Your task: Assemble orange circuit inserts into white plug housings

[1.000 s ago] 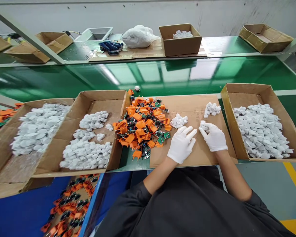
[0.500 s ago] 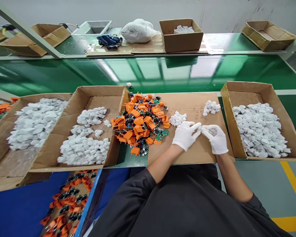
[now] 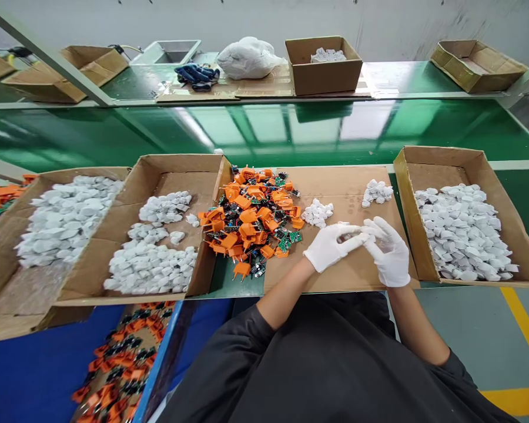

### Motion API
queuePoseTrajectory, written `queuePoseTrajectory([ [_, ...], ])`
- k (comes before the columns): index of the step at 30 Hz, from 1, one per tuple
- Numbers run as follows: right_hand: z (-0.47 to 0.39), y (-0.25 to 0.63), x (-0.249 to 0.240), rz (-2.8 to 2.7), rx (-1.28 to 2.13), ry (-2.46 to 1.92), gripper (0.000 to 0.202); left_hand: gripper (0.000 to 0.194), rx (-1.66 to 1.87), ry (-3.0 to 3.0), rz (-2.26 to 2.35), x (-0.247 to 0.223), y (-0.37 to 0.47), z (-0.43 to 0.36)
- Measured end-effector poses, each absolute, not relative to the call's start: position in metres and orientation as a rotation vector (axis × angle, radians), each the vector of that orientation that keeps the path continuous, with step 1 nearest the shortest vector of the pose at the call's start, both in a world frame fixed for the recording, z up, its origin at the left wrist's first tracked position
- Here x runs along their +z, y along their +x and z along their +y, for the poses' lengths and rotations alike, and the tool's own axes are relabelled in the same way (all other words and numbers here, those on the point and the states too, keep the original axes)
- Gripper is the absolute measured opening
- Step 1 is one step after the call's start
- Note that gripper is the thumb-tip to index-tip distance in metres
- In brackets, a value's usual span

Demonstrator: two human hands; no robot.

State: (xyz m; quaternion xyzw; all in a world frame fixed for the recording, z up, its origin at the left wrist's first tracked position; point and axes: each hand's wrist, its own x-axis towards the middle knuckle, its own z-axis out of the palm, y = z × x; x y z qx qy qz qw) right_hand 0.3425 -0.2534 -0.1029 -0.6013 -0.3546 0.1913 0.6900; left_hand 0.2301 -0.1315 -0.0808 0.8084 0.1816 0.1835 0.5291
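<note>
The one view comes from the person's head, looking forward and steeply down over the shirt [image 3: 326,358] at the near edge. The left hand [image 3: 330,247] and right hand [image 3: 390,252] are close below, right of centre. The wide view spans boxes [image 3: 445,158] left and right, reaching across the belt [image 3: 357,150] and shelf [image 3: 405,76] to the wall [image 3: 247,17] at the far edge.
</note>
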Motion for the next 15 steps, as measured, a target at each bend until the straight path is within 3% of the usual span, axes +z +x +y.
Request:
queuePoseTrajectory([
  [3,-0.255,0.335,-0.093,-1.148,0.312,-1.416,0.050,0.032,0.308,1.741,0.409,-0.072,0.221,-0.135],
  [9,-0.248,0.330,-0.081,-1.525,0.272,-1.512,0.061,0.039,0.405,1.474,0.498,-0.074,0.207,-0.134],
  [15,-0.241,0.323,-0.090,-1.579,0.128,-1.449,0.057,0.044,0.434,1.941,0.615,-0.082,0.196,-0.135],
])
